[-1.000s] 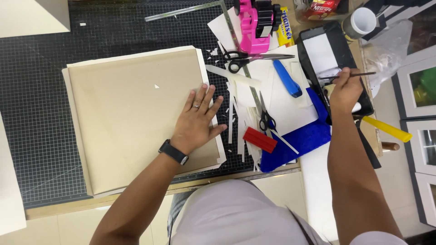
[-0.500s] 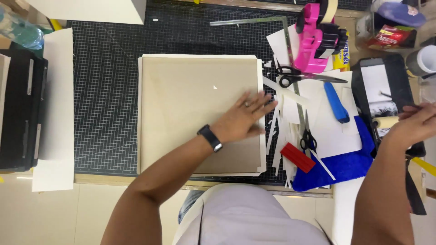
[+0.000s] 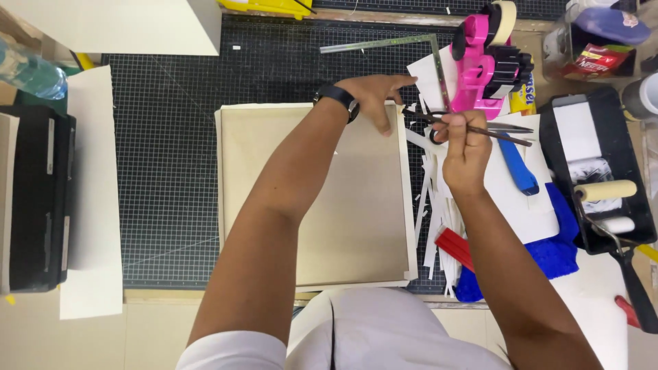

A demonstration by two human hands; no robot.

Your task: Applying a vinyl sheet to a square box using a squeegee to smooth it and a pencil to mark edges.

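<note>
A black gridded cutting mat [image 3: 171,157] covers a pale workbench crowded with craft tools. In the head view, a large square beige board [image 3: 343,219] lies flat at the mat's middle. The left hand [image 3: 375,96] reaches over the board's far right corner, fingers spread and loosely open, fingertips touching that edge. The right hand [image 3: 465,147], just right of the board, is closed around a thin dark brush [image 3: 497,133] pointing right. The work seems to be brushing along the board's edge; the next move likely calls for steadying the corner. A pink tape dispenser [image 3: 480,58] stands farther back.
</note>
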